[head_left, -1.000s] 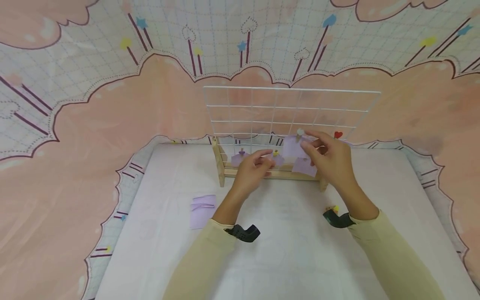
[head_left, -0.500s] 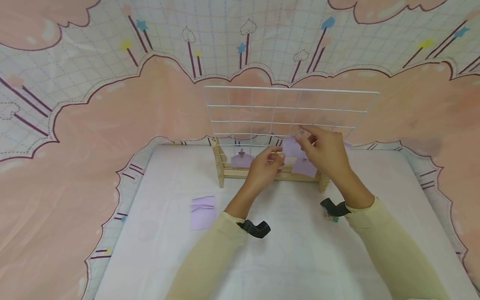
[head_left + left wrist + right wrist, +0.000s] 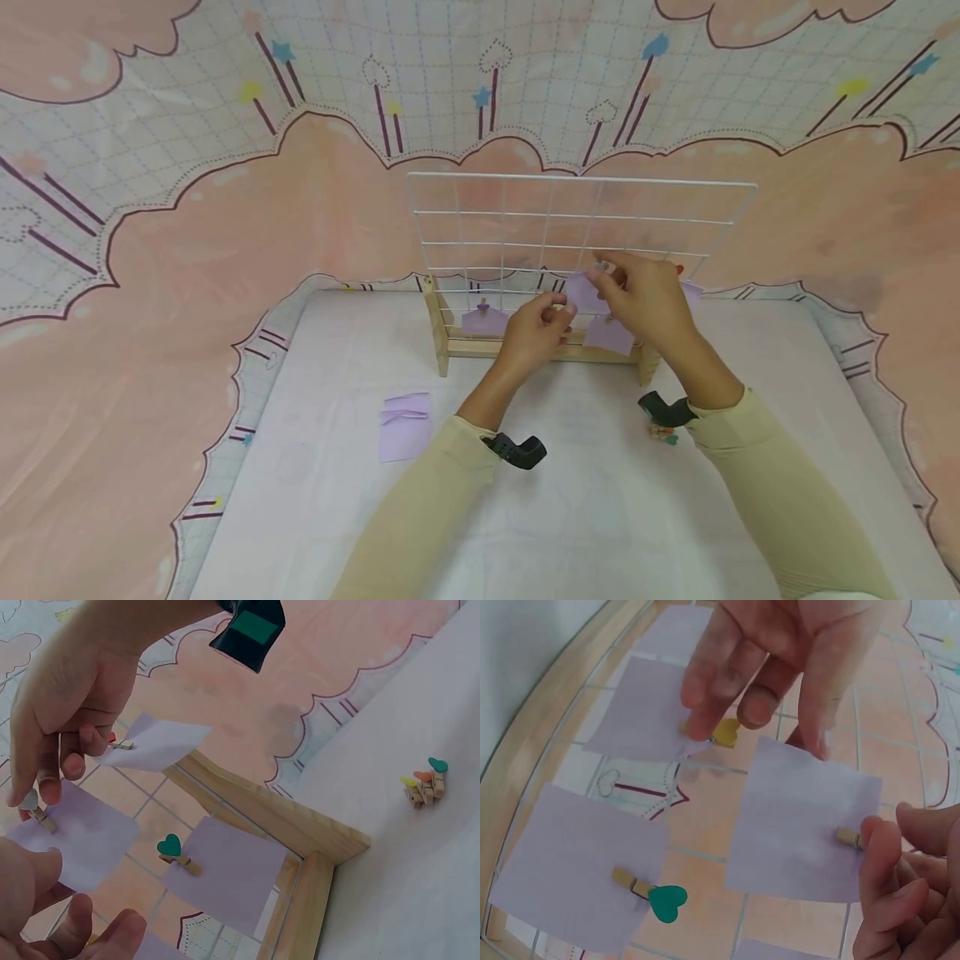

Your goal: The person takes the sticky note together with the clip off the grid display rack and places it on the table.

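My right hand (image 3: pixel 651 298) pinches the white-heart end of a small wooden clothespin (image 3: pixel 848 838), which lies over a purple paper square (image 3: pixel 802 825) at the wire grid. The square's edge is between the thumb and a finger of my left hand (image 3: pixel 534 335), best seen in the right wrist view. Below the square, a green-heart clothespin (image 3: pixel 180 855) sits on another purple square (image 3: pixel 229 874). A yellow-heart clothespin (image 3: pixel 724 733) and its square (image 3: pixel 641 712) are partly behind my left fingers. The white heart (image 3: pixel 30 799) shows at my right fingertips.
The white wire grid (image 3: pixel 551 221) stands upright in a wooden base (image 3: pixel 480 346). A stack of purple paper (image 3: pixel 405 427) lies at the left on the white table (image 3: pixel 585 517). Several spare heart clothespins (image 3: pixel 427 784) lie near my right wrist.
My left hand has moved right and up to the paper square and now pinches its edge. My right hand has shifted slightly left, still at the clothespin.
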### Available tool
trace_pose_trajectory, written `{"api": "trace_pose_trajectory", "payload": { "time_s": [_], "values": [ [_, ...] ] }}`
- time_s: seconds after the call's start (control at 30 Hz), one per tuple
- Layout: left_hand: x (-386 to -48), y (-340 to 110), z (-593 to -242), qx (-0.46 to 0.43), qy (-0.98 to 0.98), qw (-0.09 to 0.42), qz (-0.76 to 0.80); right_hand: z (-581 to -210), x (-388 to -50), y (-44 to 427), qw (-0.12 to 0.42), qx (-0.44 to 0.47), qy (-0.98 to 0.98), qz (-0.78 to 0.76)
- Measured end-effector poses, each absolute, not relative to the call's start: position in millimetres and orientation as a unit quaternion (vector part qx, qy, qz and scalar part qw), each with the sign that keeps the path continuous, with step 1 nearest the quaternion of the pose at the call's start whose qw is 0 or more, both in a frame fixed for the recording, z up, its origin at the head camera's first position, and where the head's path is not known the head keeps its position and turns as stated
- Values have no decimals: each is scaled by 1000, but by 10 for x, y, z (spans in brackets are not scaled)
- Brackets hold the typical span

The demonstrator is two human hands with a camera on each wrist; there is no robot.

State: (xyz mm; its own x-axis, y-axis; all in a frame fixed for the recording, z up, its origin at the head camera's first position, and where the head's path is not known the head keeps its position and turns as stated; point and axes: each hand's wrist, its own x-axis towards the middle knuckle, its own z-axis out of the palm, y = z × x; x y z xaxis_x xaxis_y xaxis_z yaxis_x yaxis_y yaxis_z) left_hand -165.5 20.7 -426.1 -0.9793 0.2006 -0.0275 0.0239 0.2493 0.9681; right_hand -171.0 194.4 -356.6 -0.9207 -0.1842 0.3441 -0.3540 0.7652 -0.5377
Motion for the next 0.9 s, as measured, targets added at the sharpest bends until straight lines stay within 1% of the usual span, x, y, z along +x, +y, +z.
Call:
{"api": "trace_pose_trajectory", "payload": {
  "time_s": [0.23, 0.37, 0.47, 0.67, 0.9],
  "values": [
    [-1726, 232, -4245, 103, 839, 13, 534, -3598, -1722, 1956, 156, 145, -923, 320],
    [-1752, 254, -4219, 105, 857, -16, 504, -3633, -1733, 1953, 165, 134, -921, 326],
    [-1761, 266, -4218, 103, 864, -37, 492, -3655, -1744, 1946, 182, 130, -915, 334],
    [-1765, 272, -4245, 98, 857, -51, 503, -3691, -1762, 1928, 225, 130, -899, 353],
    [-1754, 264, -4236, 100, 848, -47, 519, -3714, -1763, 1911, 249, 121, -881, 384]
  ]
}}
